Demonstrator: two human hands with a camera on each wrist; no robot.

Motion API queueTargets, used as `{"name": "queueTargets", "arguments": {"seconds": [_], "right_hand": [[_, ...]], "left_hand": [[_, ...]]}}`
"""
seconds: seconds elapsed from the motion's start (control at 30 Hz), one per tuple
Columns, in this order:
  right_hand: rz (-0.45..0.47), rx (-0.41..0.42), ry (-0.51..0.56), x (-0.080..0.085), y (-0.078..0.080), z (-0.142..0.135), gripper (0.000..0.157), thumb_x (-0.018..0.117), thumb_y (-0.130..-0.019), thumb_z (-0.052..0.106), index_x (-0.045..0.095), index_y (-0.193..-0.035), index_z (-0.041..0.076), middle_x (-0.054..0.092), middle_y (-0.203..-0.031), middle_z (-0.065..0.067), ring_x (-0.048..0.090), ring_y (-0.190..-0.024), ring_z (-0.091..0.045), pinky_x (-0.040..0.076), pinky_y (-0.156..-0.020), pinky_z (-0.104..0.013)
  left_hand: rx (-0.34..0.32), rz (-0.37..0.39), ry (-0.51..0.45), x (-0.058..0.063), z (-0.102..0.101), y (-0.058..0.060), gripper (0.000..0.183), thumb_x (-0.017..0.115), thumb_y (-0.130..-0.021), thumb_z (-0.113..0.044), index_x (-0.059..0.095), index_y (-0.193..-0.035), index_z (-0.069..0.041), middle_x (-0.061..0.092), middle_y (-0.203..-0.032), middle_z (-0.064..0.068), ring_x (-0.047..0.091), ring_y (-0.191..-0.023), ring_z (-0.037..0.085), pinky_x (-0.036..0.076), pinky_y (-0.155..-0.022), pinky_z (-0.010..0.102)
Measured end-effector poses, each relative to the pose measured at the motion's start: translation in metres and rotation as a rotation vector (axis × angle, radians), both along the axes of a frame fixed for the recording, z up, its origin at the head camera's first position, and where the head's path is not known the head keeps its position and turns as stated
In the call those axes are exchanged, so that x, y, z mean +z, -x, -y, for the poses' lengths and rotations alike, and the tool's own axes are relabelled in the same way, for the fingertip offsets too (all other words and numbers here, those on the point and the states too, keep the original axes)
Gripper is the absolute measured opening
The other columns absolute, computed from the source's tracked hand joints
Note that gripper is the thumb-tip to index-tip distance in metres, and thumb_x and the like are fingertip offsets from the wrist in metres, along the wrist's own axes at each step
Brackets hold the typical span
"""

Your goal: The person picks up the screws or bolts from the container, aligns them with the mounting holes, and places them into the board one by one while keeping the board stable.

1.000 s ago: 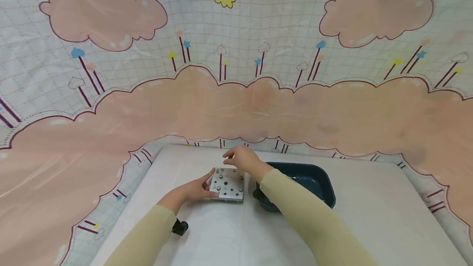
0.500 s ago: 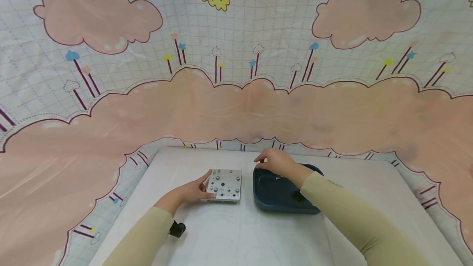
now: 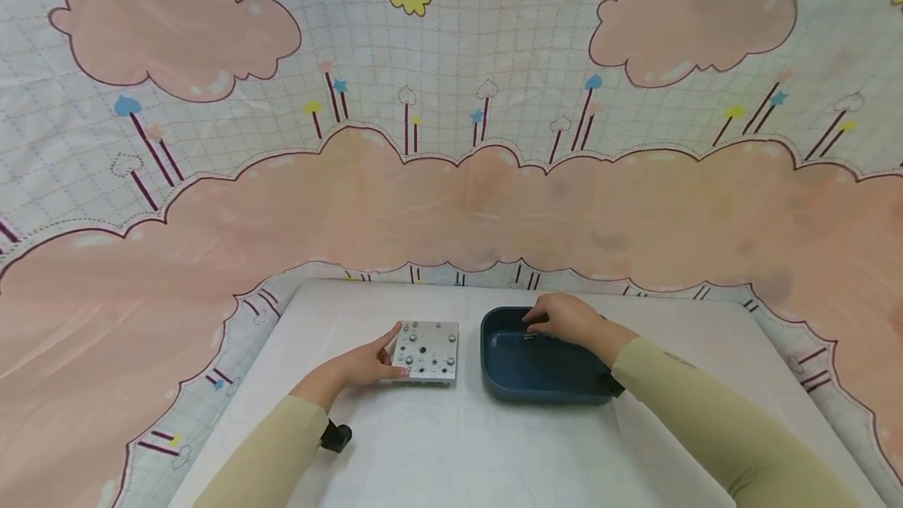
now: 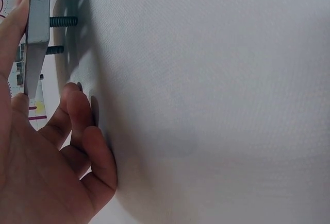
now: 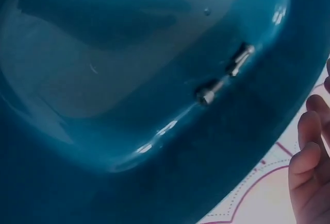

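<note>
In the head view, the left hand [image 3: 361, 364] clasps a square metal plate [image 3: 435, 342] along its left edge, thumb at the front-left corner and index finger at the back-left one; the plate sits left of centre near the back edge of the worktop [image 3: 466, 453]. To the plate's right, just beside it, is a dark blue tray [image 3: 546, 397]. The right hand [image 3: 570, 320] is over the tray's back edge, its fingers loosely bent, index finger and thumb slightly apart. In the left wrist view, bolts [image 4: 64, 21] jut from the plate's underside, and the lower fingers curl beneath it. In the right wrist view, two screws [image 5: 207, 95] lie inside the tray along its wall; bent fingers show outside the rim.
</note>
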State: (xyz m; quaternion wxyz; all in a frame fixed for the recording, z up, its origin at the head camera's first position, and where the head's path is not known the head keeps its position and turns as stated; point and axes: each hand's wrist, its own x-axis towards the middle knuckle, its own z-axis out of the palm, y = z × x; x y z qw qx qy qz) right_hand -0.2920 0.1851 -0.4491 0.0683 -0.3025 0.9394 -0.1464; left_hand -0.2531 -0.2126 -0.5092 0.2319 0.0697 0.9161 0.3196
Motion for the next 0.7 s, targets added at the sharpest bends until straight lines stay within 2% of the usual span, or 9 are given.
{"name": "queueTargets", "arguments": {"seconds": [0.17, 0.37, 0.7], "right_hand": [[-0.024, 0.051, -0.062, -0.005, 0.004, -0.001, 0.023, 0.072, -0.092, 0.023, 0.077, -0.111, 0.012, 0.068, -0.097, 0.003, 0.063, -0.088, -0.014, 0.051, -0.079, -0.033], [0.004, 0.051, -0.125, -0.012, 0.008, 0.002, 0.019, 0.073, -0.091, 0.022, 0.078, -0.107, 0.014, 0.072, -0.101, 0.003, 0.067, -0.092, -0.016, 0.053, -0.081, -0.035], [-0.057, 0.122, -0.223, -0.025, 0.015, 0.005, 0.012, 0.077, -0.087, 0.021, 0.079, -0.097, 0.015, 0.071, -0.089, 0.004, 0.065, -0.080, -0.013, 0.053, -0.074, -0.032]], "left_hand": [[-0.010, -0.005, -0.005, 0.002, -0.001, 0.001, 0.107, 0.079, -0.082, -0.046, 0.009, -0.161, -0.026, 0.050, -0.094, 0.005, 0.047, -0.085, 0.018, 0.035, -0.079, 0.038], [-0.005, -0.008, -0.009, 0.000, 0.000, 0.001, 0.107, 0.079, -0.082, -0.048, 0.010, -0.161, -0.028, 0.050, -0.096, 0.005, 0.047, -0.086, 0.018, 0.035, -0.080, 0.039], [-0.001, -0.013, 0.003, -0.002, 0.000, 0.002, 0.106, 0.078, -0.082, -0.048, 0.010, -0.161, -0.030, 0.051, -0.096, 0.004, 0.048, -0.086, 0.017, 0.037, -0.081, 0.038]]}}
